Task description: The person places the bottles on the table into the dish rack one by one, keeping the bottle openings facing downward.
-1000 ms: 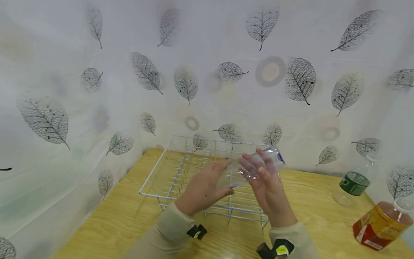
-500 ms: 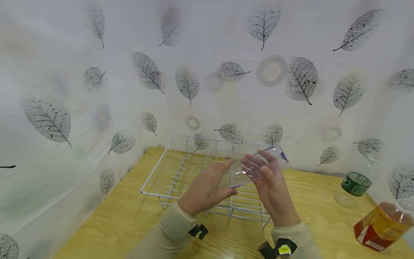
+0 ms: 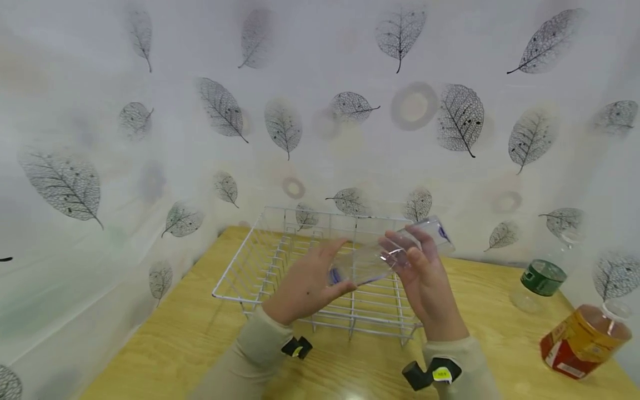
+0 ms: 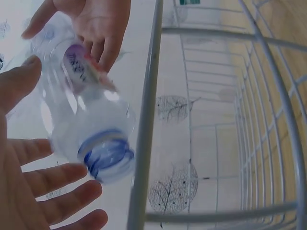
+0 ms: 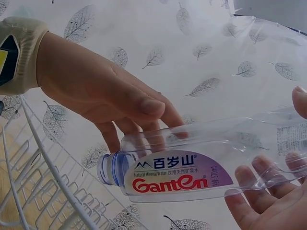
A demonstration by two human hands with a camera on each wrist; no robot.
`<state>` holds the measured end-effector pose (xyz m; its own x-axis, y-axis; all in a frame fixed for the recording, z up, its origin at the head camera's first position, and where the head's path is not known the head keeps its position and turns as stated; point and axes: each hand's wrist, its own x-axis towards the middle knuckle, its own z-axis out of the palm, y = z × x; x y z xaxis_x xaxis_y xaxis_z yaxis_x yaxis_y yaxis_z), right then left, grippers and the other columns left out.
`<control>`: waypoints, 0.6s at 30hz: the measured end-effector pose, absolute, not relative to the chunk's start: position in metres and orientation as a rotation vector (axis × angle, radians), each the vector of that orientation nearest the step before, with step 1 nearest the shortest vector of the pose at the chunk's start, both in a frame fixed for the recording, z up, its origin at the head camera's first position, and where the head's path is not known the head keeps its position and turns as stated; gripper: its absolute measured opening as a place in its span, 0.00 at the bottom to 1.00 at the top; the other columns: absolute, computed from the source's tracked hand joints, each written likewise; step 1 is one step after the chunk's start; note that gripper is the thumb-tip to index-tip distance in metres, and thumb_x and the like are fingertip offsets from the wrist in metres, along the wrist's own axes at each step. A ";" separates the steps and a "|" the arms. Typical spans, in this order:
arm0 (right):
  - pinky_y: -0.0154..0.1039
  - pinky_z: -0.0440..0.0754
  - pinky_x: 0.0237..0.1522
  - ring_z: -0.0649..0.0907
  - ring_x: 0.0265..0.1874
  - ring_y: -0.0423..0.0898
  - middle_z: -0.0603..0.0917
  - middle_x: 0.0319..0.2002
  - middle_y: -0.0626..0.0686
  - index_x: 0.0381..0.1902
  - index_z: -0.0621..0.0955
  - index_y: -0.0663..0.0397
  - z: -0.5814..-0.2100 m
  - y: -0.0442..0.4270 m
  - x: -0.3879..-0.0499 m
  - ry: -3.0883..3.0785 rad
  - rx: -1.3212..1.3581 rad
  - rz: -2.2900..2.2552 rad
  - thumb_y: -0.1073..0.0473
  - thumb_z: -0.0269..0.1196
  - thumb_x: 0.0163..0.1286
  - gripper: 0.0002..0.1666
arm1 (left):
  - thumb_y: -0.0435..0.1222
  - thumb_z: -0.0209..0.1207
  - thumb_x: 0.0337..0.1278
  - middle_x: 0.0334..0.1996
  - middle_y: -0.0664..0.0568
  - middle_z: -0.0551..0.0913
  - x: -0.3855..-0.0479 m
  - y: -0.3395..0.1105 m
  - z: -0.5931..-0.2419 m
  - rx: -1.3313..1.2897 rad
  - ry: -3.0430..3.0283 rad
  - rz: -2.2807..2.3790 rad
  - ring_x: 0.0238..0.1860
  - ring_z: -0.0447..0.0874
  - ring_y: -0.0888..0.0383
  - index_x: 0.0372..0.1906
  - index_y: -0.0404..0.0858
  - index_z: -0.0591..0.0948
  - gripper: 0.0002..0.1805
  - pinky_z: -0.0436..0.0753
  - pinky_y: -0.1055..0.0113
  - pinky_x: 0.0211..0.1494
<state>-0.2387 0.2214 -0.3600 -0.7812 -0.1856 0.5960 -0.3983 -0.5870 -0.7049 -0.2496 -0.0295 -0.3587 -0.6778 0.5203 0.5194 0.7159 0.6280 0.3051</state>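
A clear plastic water bottle (image 3: pixel 367 265) is held tilted over the rack, its blue-ringed neck toward the lower left in the head view. My right hand (image 3: pixel 427 291) grips it near its base end, fingers behind and thumb in front. My left hand (image 3: pixel 304 284) is beside the neck end. In the left wrist view its fingers (image 4: pixel 67 172) are spread, and the bottle neck (image 4: pixel 108 155) lies close to the fingertips; whether they touch is unclear. The right wrist view shows the bottle's white and purple label (image 5: pixel 175 170), reading Ganten. No cap shows on the neck.
A white wire dish rack (image 3: pixel 220 295) stands on the wooden table (image 3: pixel 185 339) beneath the hands. To the right are a clear bottle with a green label (image 3: pixel 543 277) and a bottle with an orange and red label (image 3: pixel 582 341). A leaf-patterned curtain (image 3: pixel 320 139) hangs behind.
My left hand has shifted slightly left and opened wider from the bottle, so the blue neck now shows. My right hand still holds the bottle, which has moved slightly up and right.
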 end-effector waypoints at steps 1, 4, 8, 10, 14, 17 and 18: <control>0.52 0.71 0.68 0.76 0.65 0.57 0.78 0.64 0.59 0.68 0.68 0.49 -0.360 0.222 -0.239 -1.360 0.979 2.501 0.63 0.52 0.82 0.20 | 0.59 0.62 0.63 0.66 0.44 0.75 -0.251 -0.032 -0.358 -0.977 -2.485 -0.712 0.59 0.77 0.49 0.79 0.43 0.60 0.47 0.81 0.52 0.57; 0.52 0.71 0.68 0.77 0.65 0.57 0.78 0.64 0.58 0.68 0.69 0.49 -0.361 0.224 -0.239 -1.377 0.961 2.489 0.62 0.52 0.82 0.20 | 0.59 0.59 0.67 0.71 0.46 0.71 -0.255 -0.044 -0.358 -0.952 -2.538 -0.733 0.67 0.72 0.47 0.80 0.44 0.58 0.45 0.76 0.48 0.65; 0.52 0.72 0.68 0.77 0.65 0.56 0.79 0.64 0.57 0.68 0.69 0.48 -0.361 0.227 -0.240 -1.402 0.929 2.482 0.63 0.52 0.81 0.20 | 0.58 0.55 0.71 0.75 0.46 0.65 -0.261 -0.067 -0.360 -0.934 -2.605 -0.736 0.73 0.64 0.45 0.82 0.46 0.55 0.43 0.69 0.44 0.70; 0.51 0.72 0.68 0.77 0.65 0.56 0.79 0.64 0.57 0.68 0.69 0.48 -0.362 0.227 -0.240 -1.399 0.921 2.486 0.63 0.52 0.81 0.20 | 0.57 0.55 0.72 0.77 0.46 0.62 -0.265 -0.079 -0.361 -0.927 -2.626 -0.721 0.74 0.61 0.45 0.82 0.45 0.54 0.43 0.66 0.44 0.72; 0.51 0.72 0.68 0.76 0.65 0.57 0.78 0.64 0.58 0.68 0.69 0.47 -0.361 0.228 -0.240 -1.409 0.898 2.488 0.63 0.52 0.81 0.21 | 0.57 0.55 0.72 0.77 0.43 0.61 -0.270 -0.105 -0.364 -0.860 -2.692 -0.686 0.75 0.59 0.42 0.81 0.40 0.55 0.43 0.60 0.44 0.75; 0.51 0.71 0.68 0.75 0.66 0.57 0.78 0.64 0.57 0.68 0.69 0.46 -0.361 0.228 -0.240 -1.437 0.875 2.476 0.63 0.52 0.81 0.21 | 0.59 0.53 0.72 0.77 0.40 0.60 -0.273 -0.125 -0.366 -0.787 -2.768 -0.683 0.76 0.57 0.40 0.81 0.38 0.55 0.45 0.58 0.42 0.75; 0.51 0.71 0.68 0.75 0.66 0.57 0.79 0.64 0.57 0.68 0.69 0.46 -0.361 0.228 -0.240 -1.440 0.871 2.475 0.63 0.52 0.81 0.21 | 0.60 0.52 0.72 0.77 0.40 0.60 -0.275 -0.131 -0.368 -0.761 -2.789 -0.689 0.76 0.56 0.39 0.81 0.38 0.55 0.45 0.58 0.42 0.75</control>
<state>-0.2400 0.2277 -0.3608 -0.8205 -0.1559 0.5500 -0.4011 -0.5287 -0.7481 -0.2754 -0.1312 -0.3680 -0.8554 0.4383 0.2761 0.5164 0.7631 0.3885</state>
